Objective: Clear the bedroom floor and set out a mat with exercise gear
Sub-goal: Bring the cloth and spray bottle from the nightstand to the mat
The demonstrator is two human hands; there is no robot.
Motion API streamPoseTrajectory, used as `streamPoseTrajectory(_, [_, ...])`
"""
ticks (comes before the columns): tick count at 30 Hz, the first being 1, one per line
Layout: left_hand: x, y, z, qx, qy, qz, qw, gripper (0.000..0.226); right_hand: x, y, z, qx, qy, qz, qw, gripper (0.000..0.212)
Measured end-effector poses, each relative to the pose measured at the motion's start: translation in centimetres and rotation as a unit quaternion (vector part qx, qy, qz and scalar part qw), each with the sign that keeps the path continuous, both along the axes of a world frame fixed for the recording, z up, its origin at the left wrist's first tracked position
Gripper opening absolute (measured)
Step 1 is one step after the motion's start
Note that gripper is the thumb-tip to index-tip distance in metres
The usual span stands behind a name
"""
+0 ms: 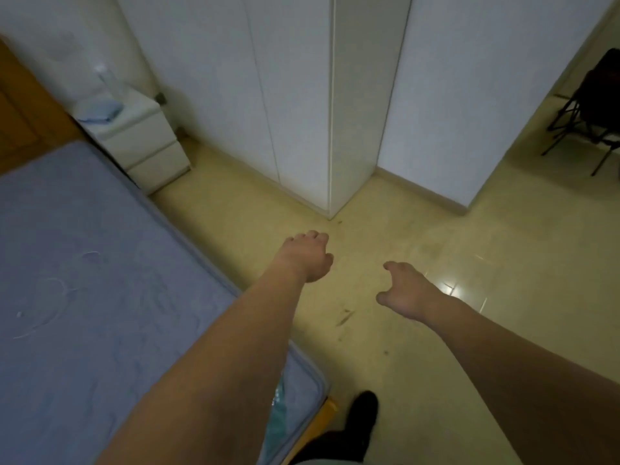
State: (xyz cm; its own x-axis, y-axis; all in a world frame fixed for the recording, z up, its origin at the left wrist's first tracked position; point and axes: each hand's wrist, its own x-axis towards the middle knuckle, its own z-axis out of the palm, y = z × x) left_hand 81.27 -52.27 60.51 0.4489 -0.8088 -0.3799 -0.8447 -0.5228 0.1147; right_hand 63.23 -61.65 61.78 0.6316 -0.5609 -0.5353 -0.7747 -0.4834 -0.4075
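Both my arms reach forward over the beige tiled floor (436, 256). My left hand (307, 255) hangs palm down with its fingers curled loosely and holds nothing. My right hand (407, 292) is a little lower and to the right, fingers apart and pointing down, also holding nothing. No mat and no exercise gear show in this view. The floor under and ahead of the hands carries only a few dark scuff marks (344, 318).
A bed with a blue-grey mattress (84, 280) fills the left. A white bedside cabinet (144, 142) with a blue cloth (99, 110) stands at the back left. White wardrobes (302, 95) stand ahead. A dark folding chair (590, 109) is at the far right. My dark shoe (362, 414) is at the bottom.
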Motion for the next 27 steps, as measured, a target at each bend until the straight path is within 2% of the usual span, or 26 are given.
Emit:
streamPoseTrajectory(7, [2.7, -15.4, 1.6, 0.047, 0.001, -0.066, 0.997, 0.054, 3.4, -15.7, 0.2, 0.016, 0.014, -0.004, 1.0, 0.074])
streamPoseTrajectory(14, [10.3, -24.5, 2.3, 0.048, -0.013, 0.037, 0.998, 0.055, 11.6, -29.5, 0.6, -0.031, 0.033, 0.076, 0.996, 0.067])
streamPoseTrajectory(19, [17.7, -23.3, 3.6, 0.034, -0.013, 0.167, 0.985, 0.055, 23.1, -33.1, 2.0, -0.043, 0.0, 0.169, 0.985, 0.069])
streamPoseTrajectory(27, [31.3, -16.7, 2.0, 0.001, 0.049, 0.352, 0.935, 0.054, 43.7, -28.8, 0.8, -0.021, -0.003, 0.358, 0.933, 0.068])
